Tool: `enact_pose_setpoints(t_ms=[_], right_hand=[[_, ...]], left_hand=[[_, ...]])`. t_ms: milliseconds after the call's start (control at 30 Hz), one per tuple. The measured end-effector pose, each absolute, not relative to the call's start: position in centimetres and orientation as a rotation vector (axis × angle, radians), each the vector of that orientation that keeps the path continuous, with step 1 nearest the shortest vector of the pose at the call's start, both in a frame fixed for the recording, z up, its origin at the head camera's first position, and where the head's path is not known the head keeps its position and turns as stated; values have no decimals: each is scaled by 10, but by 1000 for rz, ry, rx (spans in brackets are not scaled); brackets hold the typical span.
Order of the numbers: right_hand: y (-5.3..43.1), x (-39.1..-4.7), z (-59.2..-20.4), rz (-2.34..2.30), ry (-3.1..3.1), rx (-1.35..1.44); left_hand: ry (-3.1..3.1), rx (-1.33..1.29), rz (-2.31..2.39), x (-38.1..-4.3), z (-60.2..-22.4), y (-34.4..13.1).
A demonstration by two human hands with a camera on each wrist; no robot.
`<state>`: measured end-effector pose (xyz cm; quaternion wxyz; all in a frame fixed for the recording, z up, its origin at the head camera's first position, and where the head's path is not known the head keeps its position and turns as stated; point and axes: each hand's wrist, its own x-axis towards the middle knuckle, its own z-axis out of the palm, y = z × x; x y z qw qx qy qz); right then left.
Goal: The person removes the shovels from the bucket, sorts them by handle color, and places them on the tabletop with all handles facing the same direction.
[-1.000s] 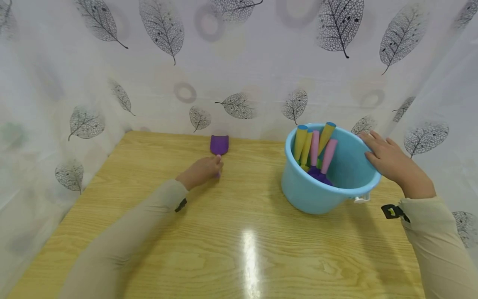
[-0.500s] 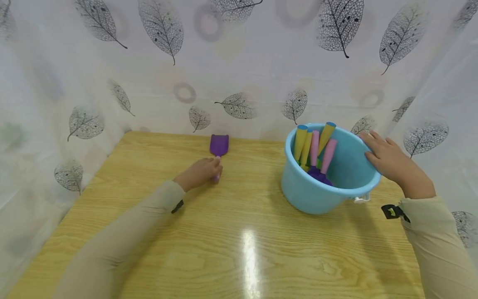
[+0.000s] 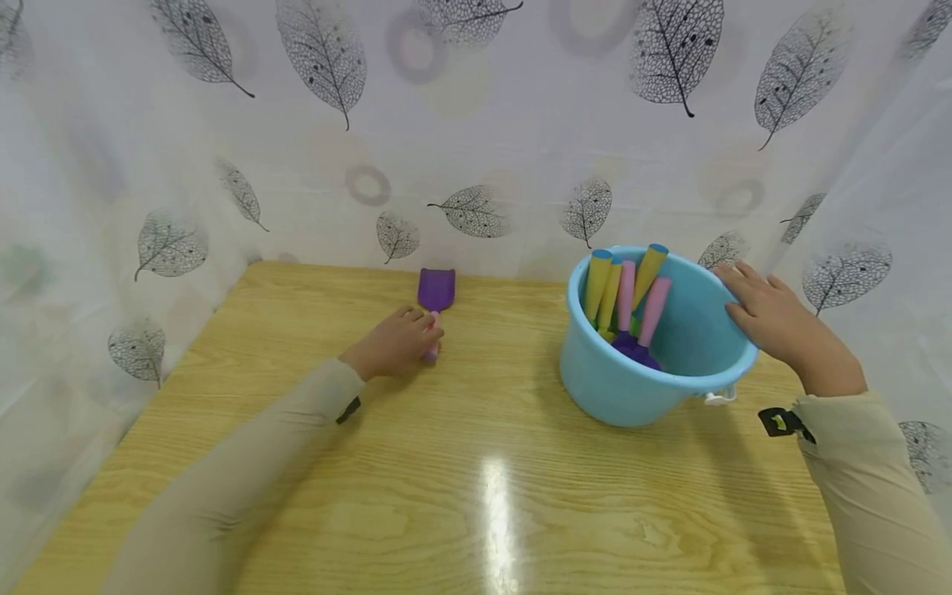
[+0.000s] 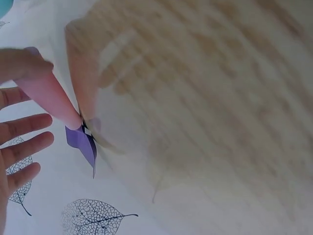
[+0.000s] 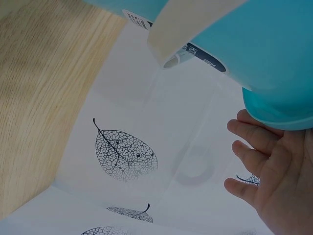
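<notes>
Farthest left of the bucket, the beige left sleeve [image 3: 216, 512] reaches in over the table [image 3: 595, 512], its near end cut off by the frame. Left of the bucket too, well apart from it, a smooth plastic shovel [image 3: 436, 289] with a squared purple scoop points its blade away from the person. The left hand [image 3: 397, 339] pinches its rounded pink handle [image 4: 51, 95]: the thumb crosses it, the index fingertip is hidden behind it, and the other fingers are straight and spread.

Behind the bucket hangs a whitish sheet [image 3: 521, 140] printed with lacy dark leaves and faint rings.

In the left part of the light-blue bucket [image 3: 632, 401] itself, yellow handles [image 3: 597, 285] with flat blue ends and tapered pink handles [image 3: 654, 310] lean upward; the purple scoops [image 3: 635, 354] below are partly covered by the wall, and a bit of green [image 3: 635, 325] is hard to make out. The right wrist view shows on the bucket's side a dark label [image 5: 210, 59] with pale characters and a white label [image 5: 137, 18] with small print, neither legible; a pale carrying strap [image 5: 190, 22] crosses between them.

On the bucket's right rim the right hand [image 3: 781, 322] rests with fingers extended; below it sits a black wristband [image 3: 778, 421].
</notes>
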<state>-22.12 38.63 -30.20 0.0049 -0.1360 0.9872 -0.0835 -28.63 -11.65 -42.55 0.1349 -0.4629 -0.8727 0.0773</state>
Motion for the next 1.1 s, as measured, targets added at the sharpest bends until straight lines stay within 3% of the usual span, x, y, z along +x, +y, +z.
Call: enact_pose_setpoints(t_ms=[433,1100], right_hand=[[387,-221,-302,-270,3078,-418],[387,-222,-300,-245,3060,-405]], left_hand=[[-2343,-1419,156,-290,-406,-107],[-2129,-1623,486,-289,-294,-29]])
